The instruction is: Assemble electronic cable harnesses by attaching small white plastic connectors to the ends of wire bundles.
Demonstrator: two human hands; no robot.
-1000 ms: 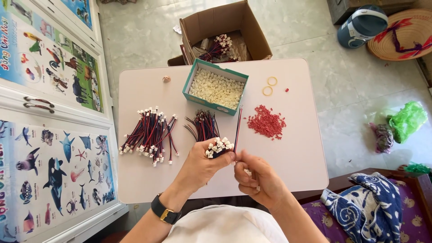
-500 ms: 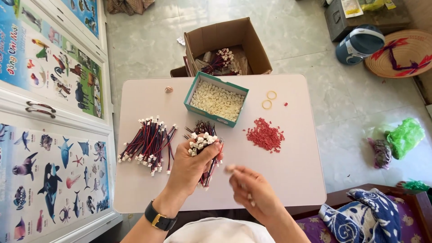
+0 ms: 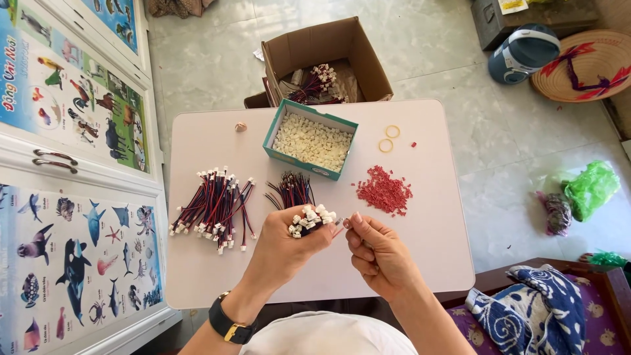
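Two hands work: left hand (image 3: 286,246) squeezes a wire bundle (image 3: 309,220), right hand (image 3: 378,253) pinches one plug. One finished pile (image 3: 213,207) lies left; many white plugs (image 3: 312,141) and red bits (image 3: 384,190) remain.

The surface (image 3: 197,276) is smooth, matt pale plastic. White plastic connectors (image 3: 314,218) cap rubbery red-and-black wires (image 3: 211,207). A teal paper carton (image 3: 271,131) sits before a rough brown cardboard box (image 3: 368,56); the floor (image 3: 434,46) is glossy marbled tile.
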